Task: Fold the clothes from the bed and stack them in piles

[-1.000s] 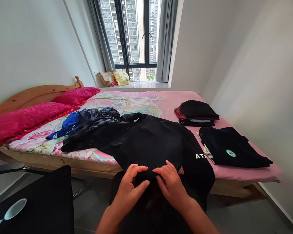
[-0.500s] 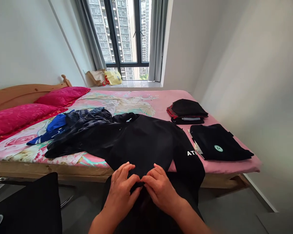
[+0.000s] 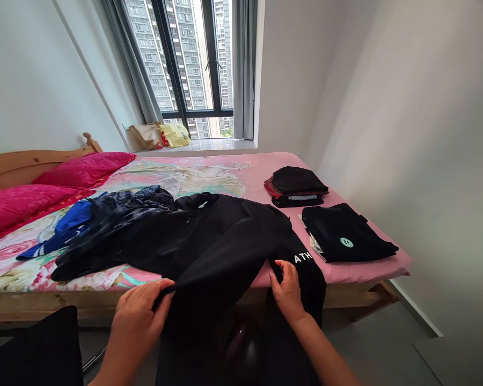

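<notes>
A black jacket [image 3: 225, 236] is spread over the near edge of the bed, with white letters "ATH" on its right-hand sleeve. My left hand [image 3: 143, 311] pinches the jacket's lower edge between thumb and fingers and holds it up off the bed. On the other side, my right hand [image 3: 287, 292] has thumb and forefinger closed on black cloth beside the lettered sleeve. Part of the cloth hangs down between the hands over the bed's edge. Left of the jacket lies a heap of dark blue clothes [image 3: 132, 203], partly under its sleeve.
On the right of the bed [image 3: 261, 166] lie a folded black garment with a green round badge [image 3: 348, 236] and a stack of folded clothes [image 3: 298, 182]. Pink pillows [image 3: 84, 171] rest by the headboard. A black chair [image 3: 36, 348] stands at lower left.
My hands have moved apart from where they met at the jacket's lower edge, left hand leftward, right hand rightward. The jacket's front panel is now pulled to the left and creased.
</notes>
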Available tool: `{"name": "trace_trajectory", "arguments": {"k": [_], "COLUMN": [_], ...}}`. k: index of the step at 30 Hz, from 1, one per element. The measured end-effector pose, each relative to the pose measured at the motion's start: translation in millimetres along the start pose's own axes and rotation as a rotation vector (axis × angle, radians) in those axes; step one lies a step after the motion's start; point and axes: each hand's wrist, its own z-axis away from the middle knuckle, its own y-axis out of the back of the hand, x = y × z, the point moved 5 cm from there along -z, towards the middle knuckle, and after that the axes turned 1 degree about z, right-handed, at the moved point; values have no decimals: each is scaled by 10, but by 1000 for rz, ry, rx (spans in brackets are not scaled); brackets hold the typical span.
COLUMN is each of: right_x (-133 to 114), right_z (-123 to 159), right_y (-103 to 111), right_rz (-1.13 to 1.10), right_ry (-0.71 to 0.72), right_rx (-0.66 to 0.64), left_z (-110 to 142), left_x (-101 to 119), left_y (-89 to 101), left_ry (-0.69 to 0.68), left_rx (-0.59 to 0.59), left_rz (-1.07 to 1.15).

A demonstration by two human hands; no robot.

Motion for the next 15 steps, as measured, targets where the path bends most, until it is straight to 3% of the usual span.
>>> {"name": "trace_trajectory", "arguments": {"k": [9,12,15], "right_x": [202,272,387], "right_z": [-287,-379,-411], "right_y": [-330,-313,-170], "right_rz": [229,223,213], "right_ry": [-41,-12,-23], "right_rx": [-83,-134,-158], "left_z": [-10,12,47], "left_x": [-62,-141,-112], "left_y": [158,112,31], "left_ry": [11,81,166], "left_rx": [-22,-101,-256], "left_rz": [-64,19,172]}}
